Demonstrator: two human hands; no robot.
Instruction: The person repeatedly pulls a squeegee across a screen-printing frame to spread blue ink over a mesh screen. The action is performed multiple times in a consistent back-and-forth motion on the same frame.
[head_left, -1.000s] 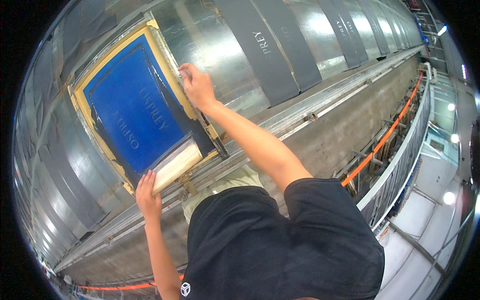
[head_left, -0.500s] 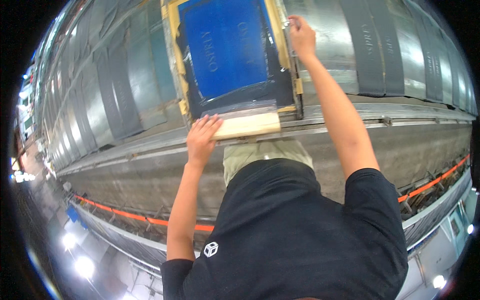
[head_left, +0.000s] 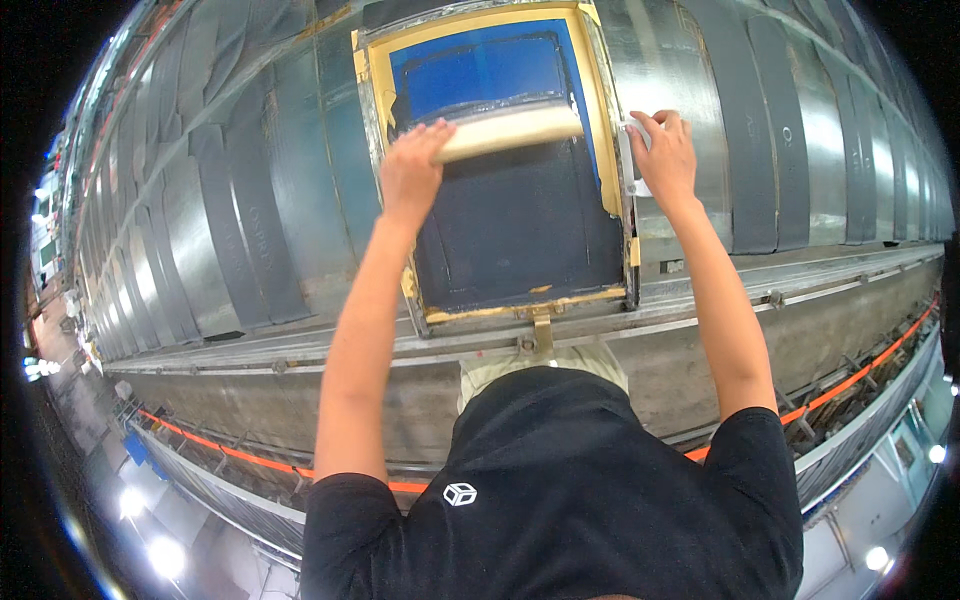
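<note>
A screen-printing frame (head_left: 630,260) with yellow tape rests on the long metal bench, blue paste (head_left: 470,70) across its upper part and dark mesh (head_left: 515,220) below. My left hand (head_left: 412,165) grips the left end of a pale wooden squeegee (head_left: 510,130) lying crosswise on the screen, its blade edged with paste. My right hand (head_left: 662,160) is closed, fingertips on a small white piece (head_left: 640,188) at the frame's right side; its exact shape is partly hidden by the fingers.
Metal bench surfaces with grey strips (head_left: 760,170) stretch to both sides. A metal rail (head_left: 280,368) runs along the near edge, with a bracket (head_left: 543,335) below the frame. Lower down are an orange line (head_left: 860,375), railings (head_left: 220,485) and bright round lights.
My view has swung round to face the frame squarely. The squeegee in my left hand has moved from the screen's near end toward its far end, leaving dark mesh behind it.
</note>
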